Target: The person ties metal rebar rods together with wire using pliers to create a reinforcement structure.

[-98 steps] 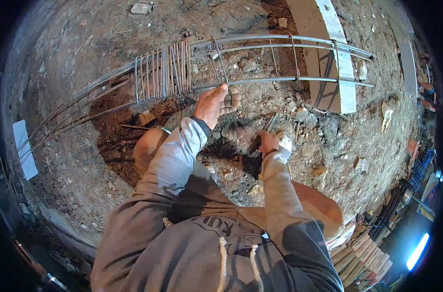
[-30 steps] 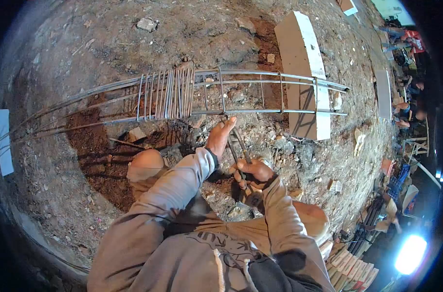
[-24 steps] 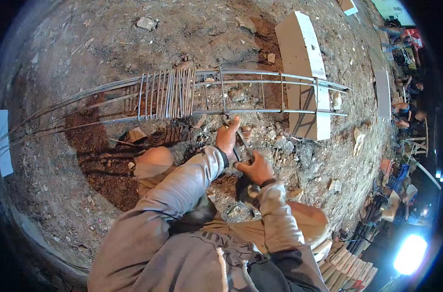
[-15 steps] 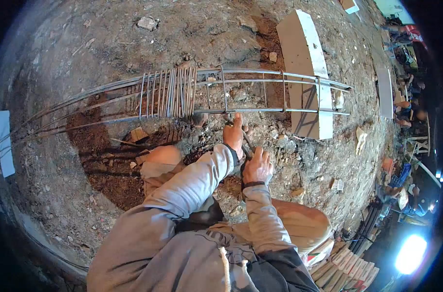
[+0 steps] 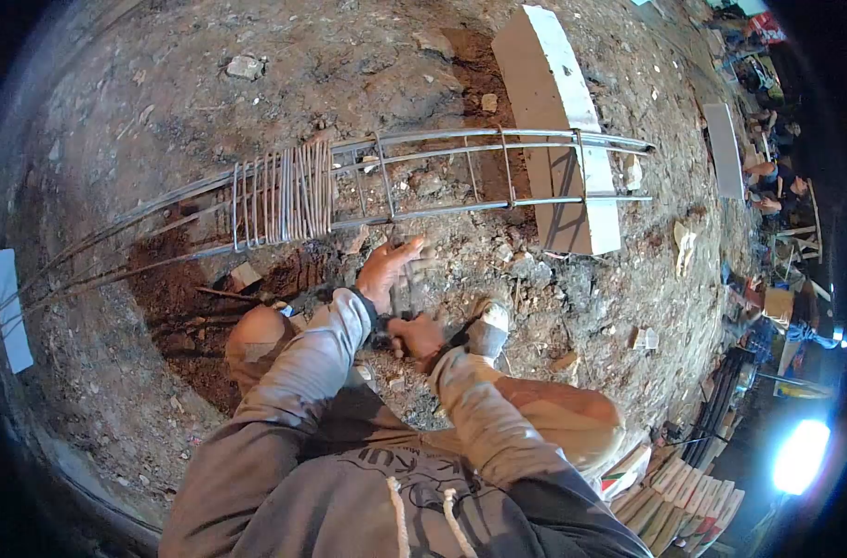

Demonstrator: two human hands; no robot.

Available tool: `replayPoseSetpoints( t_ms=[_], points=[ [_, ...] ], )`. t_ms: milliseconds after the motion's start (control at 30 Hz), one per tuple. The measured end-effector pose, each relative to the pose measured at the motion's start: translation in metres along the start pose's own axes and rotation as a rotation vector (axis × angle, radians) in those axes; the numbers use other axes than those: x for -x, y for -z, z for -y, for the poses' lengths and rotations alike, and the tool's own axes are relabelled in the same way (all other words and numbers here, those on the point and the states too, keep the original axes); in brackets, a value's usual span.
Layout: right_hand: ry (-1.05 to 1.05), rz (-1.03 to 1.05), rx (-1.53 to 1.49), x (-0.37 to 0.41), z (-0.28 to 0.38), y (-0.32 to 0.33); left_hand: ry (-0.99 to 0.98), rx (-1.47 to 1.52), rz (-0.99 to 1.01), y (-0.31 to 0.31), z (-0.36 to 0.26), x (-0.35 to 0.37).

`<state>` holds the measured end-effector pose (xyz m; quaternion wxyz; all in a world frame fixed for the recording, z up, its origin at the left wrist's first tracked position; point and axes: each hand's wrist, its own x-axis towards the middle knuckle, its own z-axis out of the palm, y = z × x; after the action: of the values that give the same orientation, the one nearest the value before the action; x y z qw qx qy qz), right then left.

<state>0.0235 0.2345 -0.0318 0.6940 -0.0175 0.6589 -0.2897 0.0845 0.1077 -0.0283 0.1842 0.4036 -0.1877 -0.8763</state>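
Note:
A rebar cage of long bars [image 5: 451,206] lies across the view, with a tight bundle of wire-like stirrups [image 5: 288,195] near its middle and spaced stirrups to the right. Just below the cage is my left hand [image 5: 384,272], its fingers stretched out and apart, holding nothing visible. My right hand [image 5: 417,337] is closed, lower and slightly right, around a thin dark tool [image 5: 403,296] that is smeared by motion and rises beside my left hand. Neither hand touches the bars.
A long pale block [image 5: 558,130] supports the cage's right end; a white block [image 5: 12,312] lies at the far left. My shoe [image 5: 488,330] rests on rubble. Stacked wooden pieces [image 5: 679,502] and a bright lamp [image 5: 801,456] are at lower right. People are at the right edge.
Both hands have moved left and down, away from the bars. My left hand has opened off the tool. The view has shifted, and the cage appears further left.

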Motion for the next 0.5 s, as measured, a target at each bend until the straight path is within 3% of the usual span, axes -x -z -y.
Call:
replayPoseSetpoints(
  t_ms=[33,67,100,133,167,233,300,333,433,467,500],
  points=[
    [-0.045,0.190,-0.224,0.007,0.003,-0.005,-0.002,-0.003,0.002,0.002,0.001,-0.002],
    [-0.043,0.194,-0.223,0.006,0.002,-0.002,0.015,0.066,0.127,0.004,-0.001,-0.002],
    [-0.124,0.465,-0.426,0.003,0.000,0.002,0.032,0.135,0.249,0.006,-0.004,-0.001],
    [-0.213,0.738,-0.627,0.001,-0.002,0.006,0.049,0.101,0.206,0.005,-0.004,-0.001],
    [-0.185,0.645,-0.523,0.004,0.000,0.013,0.069,0.175,0.200,0.000,-0.003,0.000],
    [-0.195,0.369,-0.269,-0.005,-0.004,0.022,-0.031,-0.021,0.011,-0.004,0.007,-0.006],
    [0.123,0.187,-0.124,-0.006,-0.010,0.019,-0.105,-0.129,-0.147,-0.004,0.017,-0.013],
    [0.115,0.204,-0.121,-0.005,-0.016,0.012,-0.180,-0.193,-0.233,-0.006,0.023,-0.019],
    [0.743,-0.630,0.731,-0.004,-0.029,-0.001,-0.436,-0.479,-0.490,-0.011,0.041,-0.035],
    [0.816,-0.542,0.615,-0.004,-0.022,-0.005,-0.266,-0.449,-0.454,-0.011,0.035,-0.030],
    [0.819,-0.533,0.616,0.000,-0.015,-0.005,-0.270,-0.448,-0.462,-0.008,0.034,-0.028]
  ],
)
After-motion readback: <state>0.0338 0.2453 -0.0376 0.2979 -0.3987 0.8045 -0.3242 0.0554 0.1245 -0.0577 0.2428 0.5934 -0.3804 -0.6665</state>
